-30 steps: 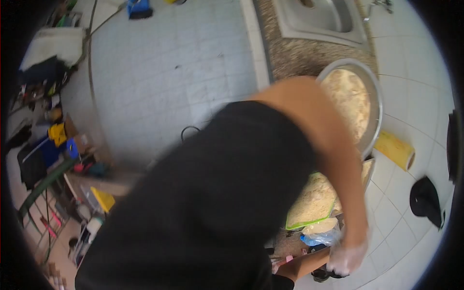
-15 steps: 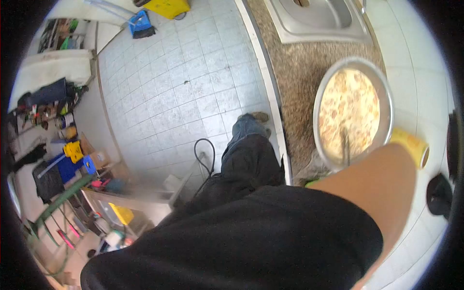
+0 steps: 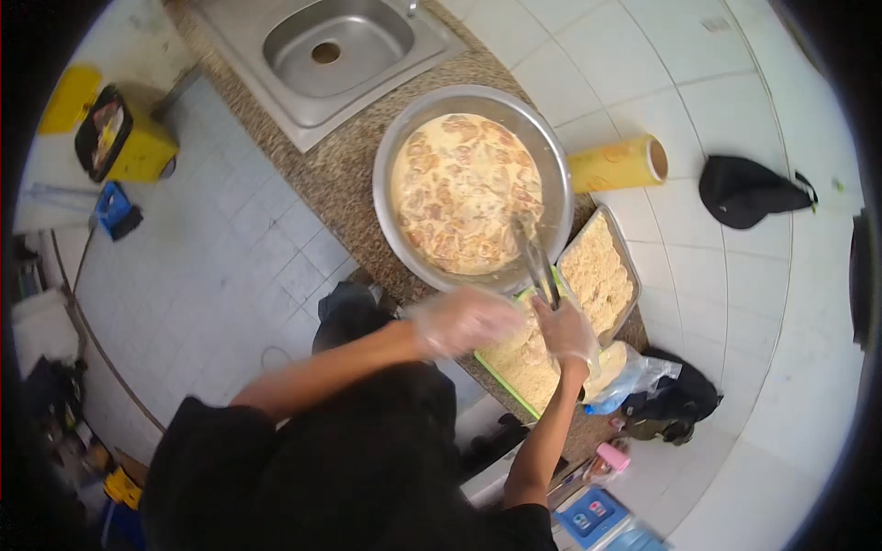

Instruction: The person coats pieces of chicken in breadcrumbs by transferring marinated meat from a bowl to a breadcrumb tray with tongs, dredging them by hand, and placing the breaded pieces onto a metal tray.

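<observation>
A big metal bowl (image 3: 381, 197) on the counter holds pieces, perhaps meat, in a creamy yellow liquid (image 3: 464, 188). My right hand (image 3: 565, 331), in a clear plastic glove, grips metal tongs (image 3: 536, 262) whose tips reach over the bowl's near right side into the mixture. My left hand (image 3: 464, 321), also gloved, is smeared by motion just below the bowl's near rim; its fingers cannot be made out. Under and beside my hands lies a green-edged tray (image 3: 508, 381) of pale crumbs. A metal tray (image 3: 631, 262) of similar crumbs stands to the right.
A steel sink (image 3: 340, 96) is set in the speckled counter (image 3: 354, 174). A yellow film roll (image 3: 620, 165) lies behind the bowl by the tiled wall. Plastic bags (image 3: 634, 381) and a black bag (image 3: 680, 395) sit at right. A yellow bin (image 3: 142, 151) stands on the floor.
The view has swung over the counter. Both gloved hands, the tongs held in my right hand and the crumb trays now show; earlier the hands were hidden and an arm covered that side.
</observation>
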A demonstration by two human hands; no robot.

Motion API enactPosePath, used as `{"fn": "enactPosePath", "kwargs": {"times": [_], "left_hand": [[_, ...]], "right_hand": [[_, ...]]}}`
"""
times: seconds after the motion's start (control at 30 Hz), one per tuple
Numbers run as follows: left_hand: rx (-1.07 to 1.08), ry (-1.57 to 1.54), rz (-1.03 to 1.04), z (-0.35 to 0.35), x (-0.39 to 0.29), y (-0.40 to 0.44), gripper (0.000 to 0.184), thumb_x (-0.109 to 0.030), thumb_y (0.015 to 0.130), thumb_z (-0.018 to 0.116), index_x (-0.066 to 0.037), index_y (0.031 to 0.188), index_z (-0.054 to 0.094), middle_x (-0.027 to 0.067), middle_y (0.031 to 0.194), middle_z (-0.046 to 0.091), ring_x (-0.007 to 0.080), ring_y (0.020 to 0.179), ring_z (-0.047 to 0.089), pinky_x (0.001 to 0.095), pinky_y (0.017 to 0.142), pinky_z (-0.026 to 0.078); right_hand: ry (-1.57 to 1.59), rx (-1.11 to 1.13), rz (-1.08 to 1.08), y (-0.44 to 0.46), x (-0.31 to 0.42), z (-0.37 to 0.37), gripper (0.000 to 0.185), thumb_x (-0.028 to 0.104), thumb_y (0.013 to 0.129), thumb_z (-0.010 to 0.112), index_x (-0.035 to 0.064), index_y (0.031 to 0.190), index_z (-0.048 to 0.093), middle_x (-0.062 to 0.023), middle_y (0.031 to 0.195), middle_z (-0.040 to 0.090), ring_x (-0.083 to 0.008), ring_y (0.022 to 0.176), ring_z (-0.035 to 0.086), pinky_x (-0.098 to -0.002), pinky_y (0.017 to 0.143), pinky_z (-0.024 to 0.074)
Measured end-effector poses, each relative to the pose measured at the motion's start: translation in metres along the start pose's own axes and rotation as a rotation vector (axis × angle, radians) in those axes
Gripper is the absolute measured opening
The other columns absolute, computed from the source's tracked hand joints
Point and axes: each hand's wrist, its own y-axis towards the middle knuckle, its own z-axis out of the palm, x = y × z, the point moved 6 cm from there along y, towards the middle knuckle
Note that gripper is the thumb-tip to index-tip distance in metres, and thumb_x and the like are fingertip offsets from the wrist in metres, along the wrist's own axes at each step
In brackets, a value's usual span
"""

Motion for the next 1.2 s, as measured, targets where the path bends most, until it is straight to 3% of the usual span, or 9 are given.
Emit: {"fn": "enactPosePath", "kwargs": {"times": [0.07,0.1,0.13,0.17,0.27,0.4,0.63,0.83,1.2], "left_hand": [[-0.244,0.393,-0.103,-0.057,0.001,-0.019,0.02,-0.017,0.096,0.067,-0.002,0.107,0.075,0.0166,0.102,0.076,0.0305,0.09,0.074,0.0364,0.083,0.059],[-0.493,0.434,-0.148,-0.078,0.003,-0.027,0.022,-0.022,0.098,0.066,-0.003,0.102,0.077,0.0129,0.085,0.077,0.0226,0.064,0.071,0.0351,0.064,0.058],[-0.627,0.621,-0.182,-0.098,0.009,-0.036,0.017,-0.017,0.093,0.069,-0.001,0.09,0.077,0.0169,0.084,0.076,0.0298,0.076,0.074,0.0388,0.073,0.058],[-0.736,0.665,-0.221,-0.119,0.03,-0.047,0.018,-0.017,0.092,0.07,-0.001,0.087,0.076,0.0168,0.081,0.074,0.0304,0.073,0.072,0.0411,0.068,0.056],[-1.151,0.841,-0.163,-0.158,0.028,-0.05,0.022,-0.021,0.092,0.071,0.0,0.098,0.073,0.0177,0.083,0.073,0.0325,0.075,0.071,0.0433,0.07,0.055],[-1.197,0.958,-0.277,-0.191,0.044,-0.023,0.033,-0.027,0.094,0.069,0.0,0.113,0.07,0.0204,0.089,0.073,0.0359,0.081,0.071,0.0452,0.076,0.054],[-1.128,0.778,-0.412,-0.19,0.05,-0.002,0.037,-0.032,0.1,0.062,0.002,0.112,0.07,0.0256,0.091,0.071,0.0437,0.087,0.069,0.0487,0.081,0.053],[-1.073,0.876,-0.373,-0.197,0.071,-0.006,0.036,-0.033,0.101,0.06,0.001,0.107,0.07,0.0258,0.09,0.07,0.0449,0.084,0.067,0.0509,0.077,0.051],[-1.098,0.854,-0.406,-0.197,0.073,-0.007,0.034,-0.031,0.1,0.06,0.001,0.105,0.071,0.0274,0.091,0.069,0.045,0.085,0.067,0.0515,0.078,0.051]], "right_hand": [[0.042,0.032,-0.032,0.015,0.008,0.004,0.067,0.065,0.093,0.056,0.0005,0.105,0.071,-0.0256,0.1,0.073,-0.0441,0.099,0.069,-0.0509,0.088,0.0526],[0.057,0.047,-0.052,0.02,0.011,0.005,0.067,0.065,0.093,0.056,0.0001,0.105,0.07,-0.0254,0.1,0.073,-0.0436,0.098,0.069,-0.0506,0.087,0.0528],[0.033,0.012,-0.1,0.028,0.017,0.004,0.066,0.063,0.095,0.055,-0.0001,0.103,0.07,-0.0252,0.1,0.073,-0.0432,0.097,0.069,-0.0504,0.087,0.053],[0.008,-0.025,-0.144,0.032,0.028,0.001,0.064,0.062,0.096,0.054,-0.0003,0.102,0.07,-0.025,0.099,0.073,-0.0428,0.097,0.07,-0.0503,0.086,0.0532],[-0.134,-0.069,-0.288,0.076,0.034,0.016,0.063,0.058,0.1,0.051,-0.0018,0.096,0.069,-0.0252,0.094,0.072,-0.0427,0.092,0.07,-0.0504,0.082,0.0544],[-0.226,-0.091,-0.498,0.093,0.015,0.008,0.057,0.05,0.105,0.047,-0.0022,0.095,0.068,-0.0266,0.086,0.07,-0.0442,0.085,0.069,-0.0519,0.076,0.0542],[-0.007,-0.214,-0.324,0.032,0.009,-0.084,0.061,0.054,0.104,0.046,-0.0015,0.092,0.069,-0.028,0.086,0.069,-0.0462,0.087,0.067,-0.0541,0.079,0.0518],[-0.145,0.112,-0.283,0.055,0.023,-0.041,0.066,0.059,0.1,0.05,-0.0024,0.094,0.072,-0.0253,0.091,0.072,-0.0434,0.089,0.07,-0.0505,0.082,0.0535],[-0.095,-0.018,-0.473,0.05,-0.009,-0.014,0.059,0.051,0.106,0.044,-0.0005,0.094,0.069,-0.0257,0.089,0.07,-0.0449,0.088,0.068,-0.0525,0.079,0.0527]]}}
